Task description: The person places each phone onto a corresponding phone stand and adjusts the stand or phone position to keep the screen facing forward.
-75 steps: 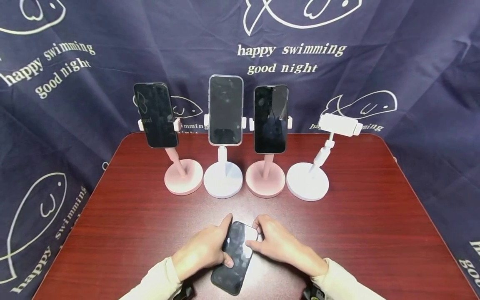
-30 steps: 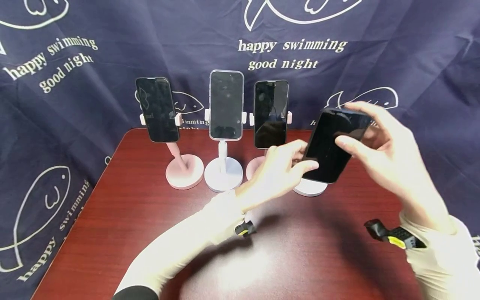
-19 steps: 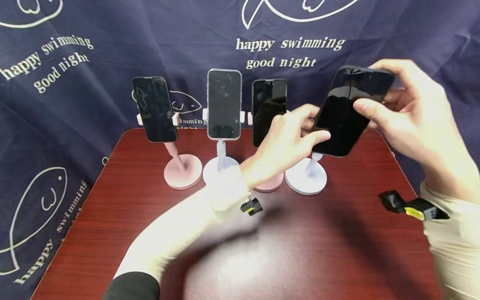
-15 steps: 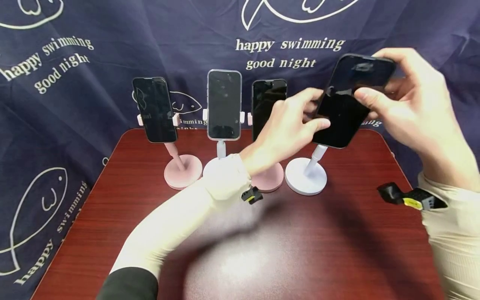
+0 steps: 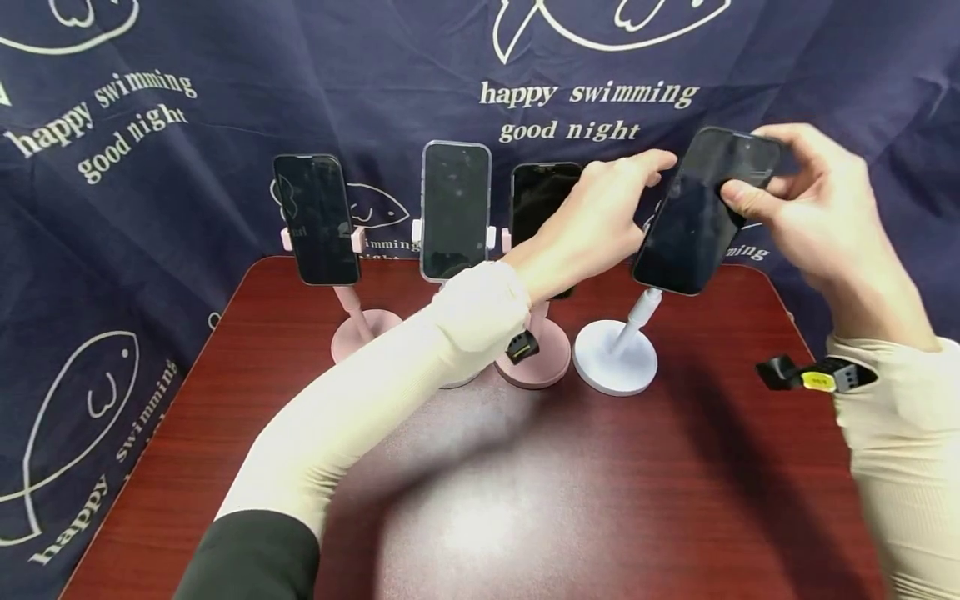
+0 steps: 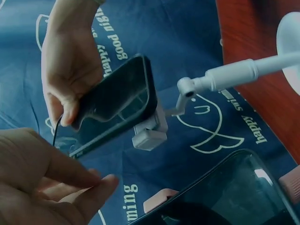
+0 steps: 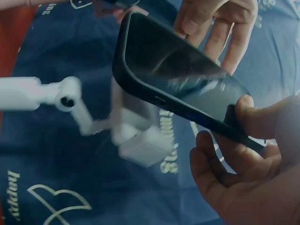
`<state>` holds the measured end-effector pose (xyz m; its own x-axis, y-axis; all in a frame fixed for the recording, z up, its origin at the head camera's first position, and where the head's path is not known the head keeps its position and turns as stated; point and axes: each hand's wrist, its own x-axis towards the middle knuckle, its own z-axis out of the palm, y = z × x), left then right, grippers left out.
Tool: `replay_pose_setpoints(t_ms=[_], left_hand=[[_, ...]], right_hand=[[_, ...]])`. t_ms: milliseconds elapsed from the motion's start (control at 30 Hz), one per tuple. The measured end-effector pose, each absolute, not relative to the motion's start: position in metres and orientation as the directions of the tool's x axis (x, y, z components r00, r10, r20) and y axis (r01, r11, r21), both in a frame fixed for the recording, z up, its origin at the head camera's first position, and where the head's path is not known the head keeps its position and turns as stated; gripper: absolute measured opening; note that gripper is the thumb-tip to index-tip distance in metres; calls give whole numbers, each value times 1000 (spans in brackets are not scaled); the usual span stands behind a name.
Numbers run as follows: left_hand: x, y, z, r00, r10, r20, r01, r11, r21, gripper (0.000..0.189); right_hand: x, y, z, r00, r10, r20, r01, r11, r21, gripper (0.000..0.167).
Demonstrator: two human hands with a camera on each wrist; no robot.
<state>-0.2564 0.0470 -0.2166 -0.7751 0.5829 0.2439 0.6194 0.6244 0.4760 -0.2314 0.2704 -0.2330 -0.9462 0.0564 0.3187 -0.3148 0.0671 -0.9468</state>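
Observation:
My right hand holds a black smartphone by its upper right edge, thumb on the screen and fingers behind. The phone leans to the right in front of the white phone stand. In the left wrist view the stand's white clamp shows right behind the phone's lower end; the right wrist view has this clamp below the phone's edge. My left hand reaches to the phone's left side, fingertips by its upper edge. Its thumb and fingers are loosely bent, with nothing between them.
Left of the white stand, a pink stand carries another phone, partly hidden by my left arm. Farther left are a phone in a clear case and a phone on a pink stand. A dark blue printed cloth hangs behind the table.
The smartphone has come up from the table to the white stand's clamp. My left hand has let go of its lower left edge and moved up along its side; my right hand keeps hold.

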Motion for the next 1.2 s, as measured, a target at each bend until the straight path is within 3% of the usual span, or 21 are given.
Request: replay_pose_setpoints(t_ms=[233,533,600,767,833,1067,1200], left_hand=[[-271,69,-216,-782,618,83,598,707,377,42],[-279,81,-220,-725,674,-140,630,732,259,48],[-280,79,-219,-711,681,-173,625,726,286,49],[-281,74,-218,-689,677,-259,430,669,607,66],[-281,74,-218,-677,678,-286,368,648,666,68],[-284,75,-213,-668,680,-302,506,713,485,56],[-283,77,-211,-662,675,-324,484,716,502,56]], right_hand=[[-244,278,-256,-955,-21,295,-288,-160,-944,40],[-246,282,-261,-972,-52,230,-211,-244,-947,43],[-245,284,-260,-974,-57,220,-201,-235,-951,43],[-240,288,-258,-981,-63,184,-165,-231,-959,45],[-239,288,-259,-982,-62,180,-161,-238,-958,45],[-237,289,-263,-979,-81,186,-159,-258,-953,47],[-234,291,-262,-981,-68,181,-164,-205,-965,47]])
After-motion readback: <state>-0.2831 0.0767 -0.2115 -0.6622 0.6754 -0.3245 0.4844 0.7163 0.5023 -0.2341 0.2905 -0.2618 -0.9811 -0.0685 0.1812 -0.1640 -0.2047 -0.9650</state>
